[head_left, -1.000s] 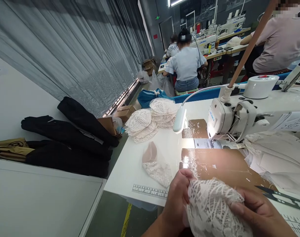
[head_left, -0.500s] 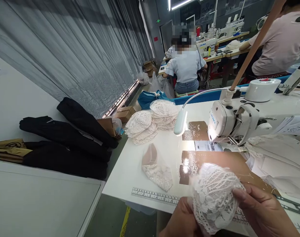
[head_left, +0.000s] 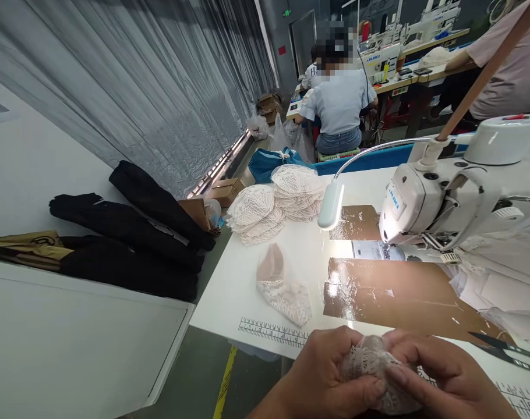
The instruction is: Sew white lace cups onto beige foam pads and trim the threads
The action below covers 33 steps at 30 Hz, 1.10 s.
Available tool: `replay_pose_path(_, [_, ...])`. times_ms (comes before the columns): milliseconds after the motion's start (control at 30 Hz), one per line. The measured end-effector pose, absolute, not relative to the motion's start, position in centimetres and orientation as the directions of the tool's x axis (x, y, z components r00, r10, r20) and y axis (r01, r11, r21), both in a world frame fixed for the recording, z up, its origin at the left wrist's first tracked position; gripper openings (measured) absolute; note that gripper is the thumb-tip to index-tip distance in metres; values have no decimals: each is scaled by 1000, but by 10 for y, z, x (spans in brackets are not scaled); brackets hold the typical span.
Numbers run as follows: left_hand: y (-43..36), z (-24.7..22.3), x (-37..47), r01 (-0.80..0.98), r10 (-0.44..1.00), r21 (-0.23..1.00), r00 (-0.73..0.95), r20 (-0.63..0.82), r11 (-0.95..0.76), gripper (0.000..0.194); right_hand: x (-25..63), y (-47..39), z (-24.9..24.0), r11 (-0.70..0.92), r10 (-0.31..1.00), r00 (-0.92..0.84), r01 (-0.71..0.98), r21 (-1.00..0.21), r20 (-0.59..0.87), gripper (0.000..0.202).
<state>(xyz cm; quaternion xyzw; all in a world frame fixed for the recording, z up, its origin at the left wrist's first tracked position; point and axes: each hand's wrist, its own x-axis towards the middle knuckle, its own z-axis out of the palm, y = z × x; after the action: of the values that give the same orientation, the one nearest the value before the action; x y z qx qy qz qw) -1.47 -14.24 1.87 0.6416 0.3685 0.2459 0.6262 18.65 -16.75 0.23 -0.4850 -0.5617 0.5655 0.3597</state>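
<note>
At the worktop (head_left: 221, 305), the left hand (head_left: 328, 369) and right hand (head_left: 448, 372) pinch the bunched lace (head_left: 366, 362) between them; it looks light, soft, easily snagged, best held by its edges.

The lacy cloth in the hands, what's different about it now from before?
The lacy cloth was spread out; now it's bunched up small. The left hand and right hand have come closer together, both holding it. The lace stacks stayed on the table.
</note>
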Motion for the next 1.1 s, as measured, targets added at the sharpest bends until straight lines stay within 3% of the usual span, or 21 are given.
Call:
replay_pose_path(67, [-144,14,-14,136,770,991,631,-98,14,32,188,-166,1,-56,962,-257,154,-987,-94,29])
replay_pose_path(233, [-143,22,-15,231,823,964,568,-26,-129,32,182,-169,0,-146,974,-161,81,-986,-157,36])
replay_pose_path(433, [-138,28,-11,320,829,903,555,66,-287,22,176,-171,-1,-134,976,-147,171,-976,-160,37])
replay_pose_path(633, [-137,18,-7,240,825,958,566,-7,-156,27,186,-168,-1,-150,971,-154,211,-966,-185,37])
replay_pose_path(733, [-135,16,-4,193,850,979,525,-45,-67,28,195,-163,1,-170,975,-125,106,-980,-183,33])
replay_pose_path(833, [-132,17,0,219,854,972,519,-40,-88,25,198,-158,5,-218,955,-196,33,-975,-221,36])
replay_pose_path(933, [-129,18,6,258,850,957,526,-22,-135,22,197,-154,7,-196,934,-281,108,-975,-219,36])
replay_pose_path(1100, [-124,19,12,235,831,972,545,-112,-24,19,199,-151,4,-147,943,-270,182,-972,-193,34])
